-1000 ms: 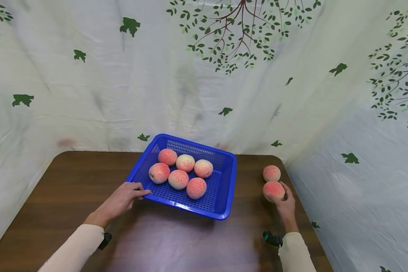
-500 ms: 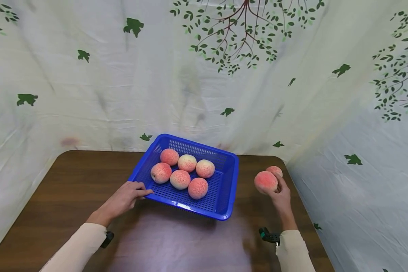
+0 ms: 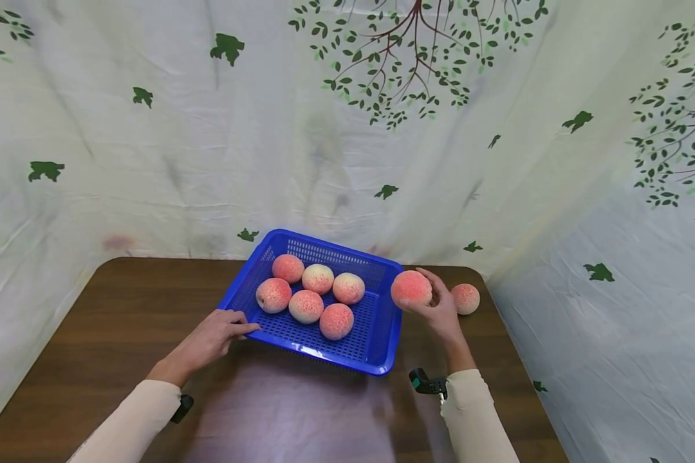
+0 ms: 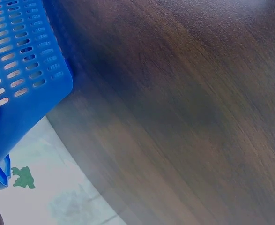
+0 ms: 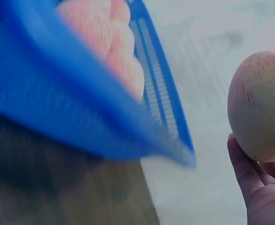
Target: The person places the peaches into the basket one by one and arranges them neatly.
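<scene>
A blue perforated plastic basket (image 3: pixel 376 321) stands on the brown table, with several pink-and-cream peaches (image 3: pixel 305 306) grouped toward its left side. My left hand (image 3: pixel 211 337) grips the basket's near-left corner, thumb over the rim. In my right hand (image 3: pixel 441 310) is a pink peach (image 3: pixel 410 289), raised at the basket's right rim. From the right wrist view, this peach (image 5: pixel 259 108) shows a pale side with red flecks, the fingers under and around it. Another peach (image 3: pixel 466 299) lies on the table just right of my right hand.
The wooden table (image 3: pixel 301 411) reaches to a pale cloth curtain (image 3: pixel 301 148) printed with leaves and branches, which hangs behind and on both sides. A dark wrist device (image 3: pixel 427 382) sits at the right sleeve, another (image 3: pixel 182 408) at the left.
My right hand has lifted the peach from beside the other one and carried it left to the basket's rim. My left hand keeps its hold on the corner.
</scene>
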A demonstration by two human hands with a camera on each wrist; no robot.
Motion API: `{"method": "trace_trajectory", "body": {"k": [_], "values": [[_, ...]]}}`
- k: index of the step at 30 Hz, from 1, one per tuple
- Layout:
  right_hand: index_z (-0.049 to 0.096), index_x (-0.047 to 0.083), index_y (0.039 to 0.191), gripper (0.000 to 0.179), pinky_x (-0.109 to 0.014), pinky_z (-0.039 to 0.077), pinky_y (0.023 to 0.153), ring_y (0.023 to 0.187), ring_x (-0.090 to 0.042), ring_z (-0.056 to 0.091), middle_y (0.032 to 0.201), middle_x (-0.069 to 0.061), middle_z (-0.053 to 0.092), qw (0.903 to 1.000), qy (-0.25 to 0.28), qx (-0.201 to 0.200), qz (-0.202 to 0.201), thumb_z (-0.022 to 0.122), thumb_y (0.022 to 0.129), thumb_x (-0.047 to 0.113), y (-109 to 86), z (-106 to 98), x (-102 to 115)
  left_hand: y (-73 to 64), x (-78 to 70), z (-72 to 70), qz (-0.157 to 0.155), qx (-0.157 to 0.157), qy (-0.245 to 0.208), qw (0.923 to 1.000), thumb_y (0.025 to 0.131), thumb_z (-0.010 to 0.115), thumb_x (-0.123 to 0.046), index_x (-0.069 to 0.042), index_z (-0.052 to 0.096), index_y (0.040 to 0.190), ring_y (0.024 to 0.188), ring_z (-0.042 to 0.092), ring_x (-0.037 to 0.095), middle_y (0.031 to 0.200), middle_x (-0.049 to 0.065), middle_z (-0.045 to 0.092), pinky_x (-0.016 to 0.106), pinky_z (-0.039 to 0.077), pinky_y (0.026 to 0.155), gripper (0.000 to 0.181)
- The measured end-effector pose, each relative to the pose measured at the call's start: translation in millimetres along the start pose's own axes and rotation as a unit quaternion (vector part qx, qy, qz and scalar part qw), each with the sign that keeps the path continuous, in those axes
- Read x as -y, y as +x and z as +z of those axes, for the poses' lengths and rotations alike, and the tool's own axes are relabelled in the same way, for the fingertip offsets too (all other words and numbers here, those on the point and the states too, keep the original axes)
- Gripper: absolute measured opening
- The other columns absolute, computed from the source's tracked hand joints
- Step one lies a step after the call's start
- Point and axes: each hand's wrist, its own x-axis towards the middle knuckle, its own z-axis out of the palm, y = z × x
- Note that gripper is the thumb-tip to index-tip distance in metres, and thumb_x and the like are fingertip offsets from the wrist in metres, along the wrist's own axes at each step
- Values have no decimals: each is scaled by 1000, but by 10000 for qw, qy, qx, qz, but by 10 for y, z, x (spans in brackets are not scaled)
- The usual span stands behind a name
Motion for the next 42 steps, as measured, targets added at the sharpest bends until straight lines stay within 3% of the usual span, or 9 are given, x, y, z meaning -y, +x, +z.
{"method": "trace_trajectory", "body": {"k": [5,10,14,17,23,29,34,39,42], "values": [[44,4,141,69,-29,47,91,112,-21,55,135,-17,52,9990,1,425,-155,74,79,-3,95,288,94,-13,3,-1,-48,16,-11,10000,74,75,5,-12,75,108,72,46,9,80,-7,56,30,41,68,38],[44,4,141,70,-40,47,94,114,-30,54,135,-18,51,9960,52,887,83,76,79,1,138,611,279,-24,-2,1,-189,94,14,9998,76,74,4,-12,75,108,74,47,9,81,-8,57,32,43,71,35],[47,9,140,69,-39,50,90,113,-29,56,133,-14,52,9933,207,1128,134,77,78,2,164,876,285,-26,-8,-4,-195,82,17,9998,76,75,4,-11,75,107,74,48,10,83,-6,60,33,44,71,35],[51,14,138,68,-37,51,88,111,-25,59,132,-10,55,9906,309,1319,186,79,76,5,208,1050,168,-22,-5,-5,-158,87,7,9998,75,75,5,-10,75,107,73,48,10,82,-6,60,33,44,70,36],[50,10,138,70,-38,49,91,111,-24,59,133,-10,55,9836,289,1768,222,80,75,4,229,1358,132,-20,-6,-8,-109,39,-19,9999,74,76,5,-11,75,107,72,48,9,81,-6,60,31,43,69,36],[46,2,140,69,-35,45,96,115,-23,55,135,-15,52,9783,314,2045,79,75,77,-3,223,1610,42,-13,-3,-8,4,-67,-134,9999,72,76,6,-10,75,107,72,48,10,81,-4,60,30,42,67,38],[49,3,136,68,-32,48,92,110,-18,57,130,-12,55,9751,648,2103,260,77,75,-6,180,1774,5,-1,5,-1,5,-37,-198,9998,73,76,6,-10,75,108,71,47,9,81,-4,60,28,41,65,39],[52,10,134,67,-32,47,94,109,-14,57,127,-2,58,9779,201,2044,381,81,74,4,151,1896,-20,-3,18,11,90,-139,-245,9996,71,76,9,-9,75,107,70,47,9,81,-4,61,27,41,64,41],[51,7,135,68,-35,44,97,111,-15,56,129,-4,57,9767,124,2121,293,80,74,4,155,1969,-65,-7,28,14,248,-303,-263,9989,69,77,11,-8,76,105,69,47,8,79,-4,60,26,41,63,41]]}}
